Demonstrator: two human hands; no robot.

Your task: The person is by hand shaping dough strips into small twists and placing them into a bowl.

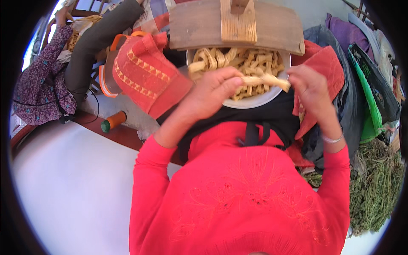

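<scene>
My left hand (212, 91) is closed on one end of a pale yellow twisted strip (267, 80), held level over a white bowl (259, 102). The strip's far end splays out towards my right hand (313, 91). That hand is closed in a pinch just past this end; a thin glint shows at its fingertips, too small to name. Similar pale strips (261, 63), curled and knotted, fill the bowl, which stands between my legs. What exactly the strips are made of I cannot tell.
A wooden board (195, 25) overhangs the bowl's far rim. Red cloth (146, 76) covers my left knee. A green and orange thread spool (114, 121) lies at left. Another person's patterned sleeve (46, 80) is far left. Bags (367, 91) and dried plants (376, 182) lie at right.
</scene>
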